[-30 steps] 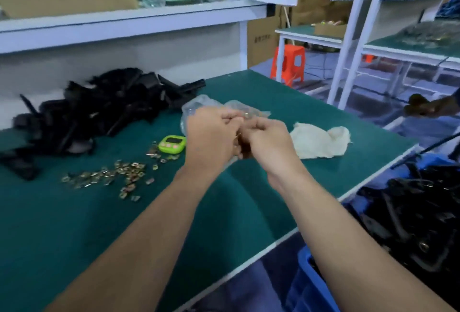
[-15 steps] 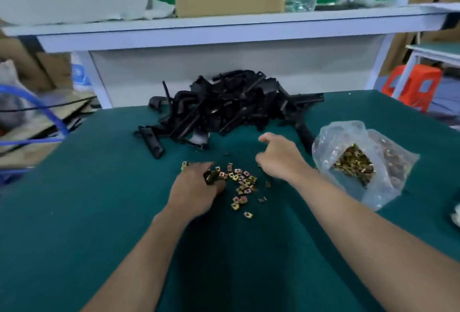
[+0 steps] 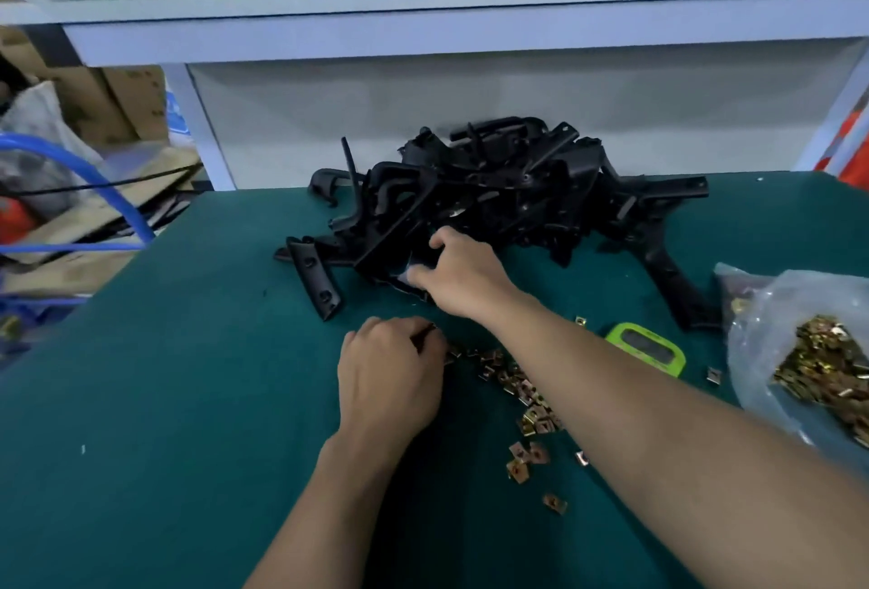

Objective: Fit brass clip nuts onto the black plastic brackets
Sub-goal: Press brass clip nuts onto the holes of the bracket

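- Head view: a pile of black brackets (image 3: 493, 198) lies at the back of the green table (image 3: 164, 400).
- The right hand (image 3: 463, 276) reaches into the near edge of the pile, with thumb and fingers curled round one bracket (image 3: 385, 259).
- The left hand (image 3: 390, 381) rests knuckles up on the table, nearer the person and apart from the right hand.
- Its fingers are curled under at the left end of a trail of loose brass clip nuts (image 3: 517, 386); whether they pinch a nut cannot be told.
- The trail runs under the right forearm.
- A clear bag (image 3: 762, 334) holding more nuts sits at the right, with a green timer (image 3: 646, 348) beside it.
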Demonstrator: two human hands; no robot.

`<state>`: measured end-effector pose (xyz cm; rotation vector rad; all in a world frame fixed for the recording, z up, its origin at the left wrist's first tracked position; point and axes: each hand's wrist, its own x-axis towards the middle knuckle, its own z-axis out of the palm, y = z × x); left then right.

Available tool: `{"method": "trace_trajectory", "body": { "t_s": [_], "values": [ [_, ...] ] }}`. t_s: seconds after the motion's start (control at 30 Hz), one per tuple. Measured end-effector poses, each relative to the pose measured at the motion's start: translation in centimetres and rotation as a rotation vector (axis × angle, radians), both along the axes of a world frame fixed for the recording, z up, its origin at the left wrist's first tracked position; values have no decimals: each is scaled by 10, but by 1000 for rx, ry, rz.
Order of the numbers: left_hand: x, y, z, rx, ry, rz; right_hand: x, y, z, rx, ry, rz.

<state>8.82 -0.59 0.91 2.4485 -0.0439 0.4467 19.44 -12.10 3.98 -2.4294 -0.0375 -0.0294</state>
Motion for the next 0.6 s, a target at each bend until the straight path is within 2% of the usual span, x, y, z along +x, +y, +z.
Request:
{"method": "trace_trajectory", "body": {
  "t_s": [0.1, 0.23, 0.4, 0.53, 0.6],
  "values": [
    [5, 10, 4, -105, 16, 97, 10, 13, -5, 15, -6, -87],
    [8, 21, 2, -203, 91, 197, 4, 5, -7, 219, -108, -163],
    [10, 23, 1, -188, 102, 134, -42, -22, 15, 458, -263, -204],
    [6, 21, 0, -99, 94, 171, -94, -50, 21, 437, -363, -284],
    [1, 18, 2, -91, 14, 150, -120, -59, 17, 384, -398, -307]
  ]
}}
